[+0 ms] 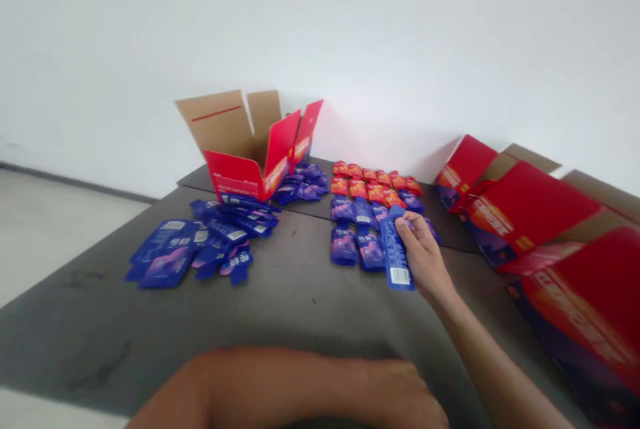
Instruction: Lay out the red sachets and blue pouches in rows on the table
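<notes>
My right hand [423,252] pinches a flat blue pouch [396,256] near its upper right edge. The pouch hangs upright over the table, with printed text and a white barcode label facing me. Behind and below it, purple-blue pouches [344,244] lie in rows, partly covered by the held pouch and my fingers. Low in the view, my left hand [407,396] reaches across from the left, close to my body. It is smeared by motion and its fingers are hidden.
Orange-red pouches [357,188] lie in rows behind the blue ones. Loose blue pouches [167,252] are heaped at left, before an open red carton [235,172]. Several open red cartons [533,212] line the right side of the dark table [295,309]. A white wall stands behind.
</notes>
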Tool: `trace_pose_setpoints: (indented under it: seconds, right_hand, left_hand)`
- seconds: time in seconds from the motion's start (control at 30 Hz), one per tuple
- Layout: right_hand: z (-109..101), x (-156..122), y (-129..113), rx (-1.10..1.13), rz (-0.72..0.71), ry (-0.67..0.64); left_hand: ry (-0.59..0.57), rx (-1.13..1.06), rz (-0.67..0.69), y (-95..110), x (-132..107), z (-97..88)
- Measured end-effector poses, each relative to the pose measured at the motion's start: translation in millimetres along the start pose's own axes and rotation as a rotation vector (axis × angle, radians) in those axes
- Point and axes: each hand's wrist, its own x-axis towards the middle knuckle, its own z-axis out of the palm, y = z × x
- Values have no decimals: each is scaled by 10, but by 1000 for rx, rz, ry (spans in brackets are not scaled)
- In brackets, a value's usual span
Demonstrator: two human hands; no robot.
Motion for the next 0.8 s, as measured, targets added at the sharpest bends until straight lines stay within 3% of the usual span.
trace_pose_setpoints:
  seconds: [0.07, 0.13, 0.23, 0.33, 0.47, 0.63, 0.8]
  right_hand:
    - [-416, -20, 152, 51, 114, 61]
    - [-738, -72, 292, 144, 235, 70]
    - [-1039, -165, 454, 320, 333, 19]
    - [-1141, -247, 518, 485, 348, -76]
    - [-1096, -352, 448, 681, 415, -246]
    - [-1088, -447, 370, 765, 458, -287]
    - [-1398, -350, 393, 642, 469, -206]
  left_hand:
    - [47, -20, -85, 62, -16, 10]
    - [199, -73, -133, 146, -68, -2]
    - [437, -535, -275, 208, -144, -104]
    - [588, -867, -446, 130, -160, -251]
    - [724, -1142, -587, -50, -126, -342]
    - [772, -1304, -566, -110, -129, -305]
    - [737, -1381, -530, -103, -170, -292]
